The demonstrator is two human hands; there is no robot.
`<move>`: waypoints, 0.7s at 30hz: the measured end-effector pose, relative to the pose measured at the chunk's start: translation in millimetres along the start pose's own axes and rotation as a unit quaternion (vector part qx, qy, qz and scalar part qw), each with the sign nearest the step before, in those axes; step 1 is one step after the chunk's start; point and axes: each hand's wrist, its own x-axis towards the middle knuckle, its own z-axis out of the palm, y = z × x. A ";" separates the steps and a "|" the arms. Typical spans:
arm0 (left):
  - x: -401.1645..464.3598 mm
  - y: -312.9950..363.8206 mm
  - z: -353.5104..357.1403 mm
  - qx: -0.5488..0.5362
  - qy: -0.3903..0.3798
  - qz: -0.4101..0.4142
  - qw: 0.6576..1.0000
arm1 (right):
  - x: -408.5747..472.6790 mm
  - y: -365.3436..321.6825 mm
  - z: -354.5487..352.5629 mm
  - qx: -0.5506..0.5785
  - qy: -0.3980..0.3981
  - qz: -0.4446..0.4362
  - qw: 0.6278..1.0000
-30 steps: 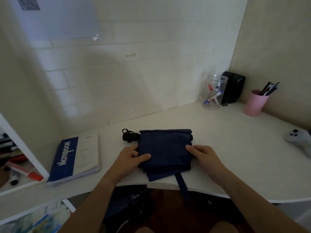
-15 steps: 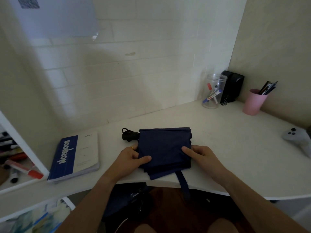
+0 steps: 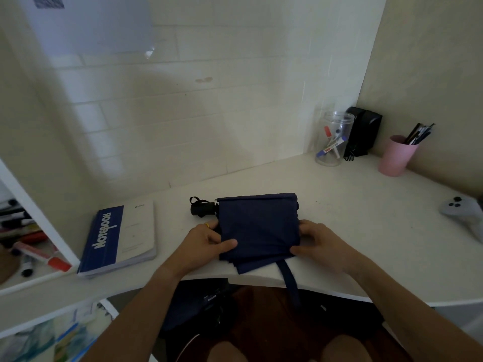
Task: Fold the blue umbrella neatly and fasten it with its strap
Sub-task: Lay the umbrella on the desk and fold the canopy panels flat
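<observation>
At the desk's [image 3: 366,231] near edge the umbrella [image 3: 258,226] lies flattened, handle [image 3: 202,208] pointing left, each side pinched between thumb and curled fingers by the left hand [image 3: 206,246] and right hand [image 3: 320,244], seemingly to hold the pleats stacked, while the strap [image 3: 288,280] dangles unfastened over the edge.

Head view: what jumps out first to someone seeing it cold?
The blue umbrella, flattened into a dark slab at the near edge of the white desk, with the left hand and right hand gripping its two sides. Its strap hangs unfastened over the desk edge, and its black handle sticks out to the left. Left of that lies a blue-and-white notebook.
</observation>
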 end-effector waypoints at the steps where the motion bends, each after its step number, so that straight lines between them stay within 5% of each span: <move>1: -1.2 0.6 0.3 0.016 -0.008 0.004 1.000 | -0.3 0.6 -0.6 -0.023 -0.006 -0.005 1.000; 9: -3.6 -7.2 5.1 0.134 -0.003 0.027 0.991 | 0.6 -1.3 8.0 -0.053 0.111 0.016 0.992; 17: -15.4 0.4 5.9 0.154 -0.002 0.002 0.988 | -0.5 7.8 3.5 -0.104 0.084 -0.010 0.991; 21: -22.6 11.9 5.0 0.288 0.086 0.027 0.953 | -2.8 7.4 7.7 -0.136 0.105 -0.037 0.984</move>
